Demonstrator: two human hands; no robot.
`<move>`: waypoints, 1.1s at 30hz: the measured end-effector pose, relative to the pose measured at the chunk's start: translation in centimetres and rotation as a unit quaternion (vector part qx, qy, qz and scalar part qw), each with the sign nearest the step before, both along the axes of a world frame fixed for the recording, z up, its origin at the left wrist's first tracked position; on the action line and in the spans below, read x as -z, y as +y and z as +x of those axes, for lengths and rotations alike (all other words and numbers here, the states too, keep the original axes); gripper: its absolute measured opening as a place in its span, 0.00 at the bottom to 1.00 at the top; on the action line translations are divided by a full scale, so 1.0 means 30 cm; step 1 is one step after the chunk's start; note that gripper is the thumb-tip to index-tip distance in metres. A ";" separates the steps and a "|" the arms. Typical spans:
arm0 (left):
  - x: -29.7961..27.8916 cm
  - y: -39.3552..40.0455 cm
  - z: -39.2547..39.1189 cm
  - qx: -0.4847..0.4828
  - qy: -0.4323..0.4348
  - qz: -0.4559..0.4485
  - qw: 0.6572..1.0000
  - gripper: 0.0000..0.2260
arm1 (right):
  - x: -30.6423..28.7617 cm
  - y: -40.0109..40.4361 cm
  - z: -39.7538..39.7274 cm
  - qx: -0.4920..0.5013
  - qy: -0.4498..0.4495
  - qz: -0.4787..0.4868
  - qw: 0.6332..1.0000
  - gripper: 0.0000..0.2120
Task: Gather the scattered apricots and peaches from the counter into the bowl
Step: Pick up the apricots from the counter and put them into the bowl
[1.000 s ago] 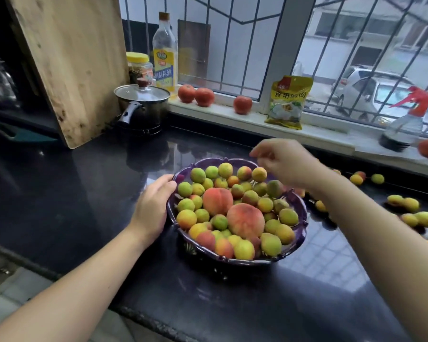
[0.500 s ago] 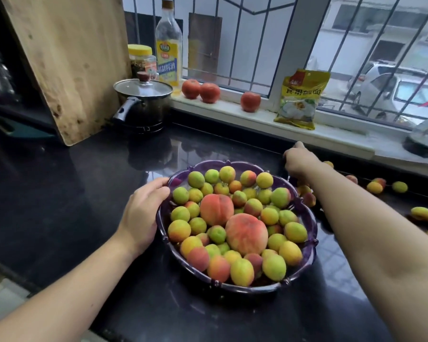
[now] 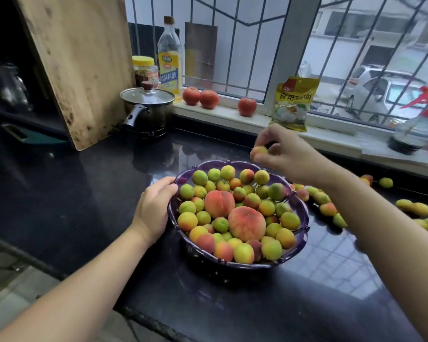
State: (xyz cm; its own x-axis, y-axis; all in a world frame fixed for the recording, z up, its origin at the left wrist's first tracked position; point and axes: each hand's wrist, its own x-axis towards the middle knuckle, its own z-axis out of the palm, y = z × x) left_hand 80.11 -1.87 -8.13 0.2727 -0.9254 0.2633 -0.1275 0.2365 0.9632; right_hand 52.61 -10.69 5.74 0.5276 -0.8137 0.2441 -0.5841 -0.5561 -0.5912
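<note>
Dark glossy counter (image 3: 67, 206) under a barred window, purple bowl (image 3: 304, 218) mid-counter heaped with apricots and two peaches (image 3: 246, 223). Left hand (image 3: 153, 208) grips the bowl's left rim, fingers curled over it. Right hand (image 3: 286, 154) above the bowl's far rim, pinching one apricot (image 3: 258, 152) in its fingertips — slightly blurred. Loose apricots (image 3: 328, 209) scattered toward the counter's right edge. Pot (image 3: 147, 112) at the back-left — cutting board (image 3: 77, 65) leaning beside it.
</note>
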 end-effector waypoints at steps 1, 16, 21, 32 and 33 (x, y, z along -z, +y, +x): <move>-0.003 0.002 -0.001 -0.001 -0.004 0.002 1.000 0.19 | -0.004 0.046 0.012 -0.022 0.040 -0.006 0.999 0.13; -0.029 0.017 -0.027 -0.037 -0.028 0.031 0.998 0.15 | 0.066 0.077 0.167 -0.019 0.189 -0.105 0.976 0.17; -0.025 0.014 -0.024 -0.036 -0.043 0.027 0.998 0.16 | 0.074 0.030 0.213 -0.038 0.235 -0.122 0.964 0.14; -0.021 0.014 -0.019 -0.039 -0.071 0.032 0.996 0.17 | 0.093 0.044 0.192 -0.021 0.278 -0.102 0.955 0.13; -0.022 0.015 -0.019 -0.039 -0.072 0.029 0.996 0.17 | 0.096 0.048 0.191 -0.018 0.275 -0.104 0.956 0.13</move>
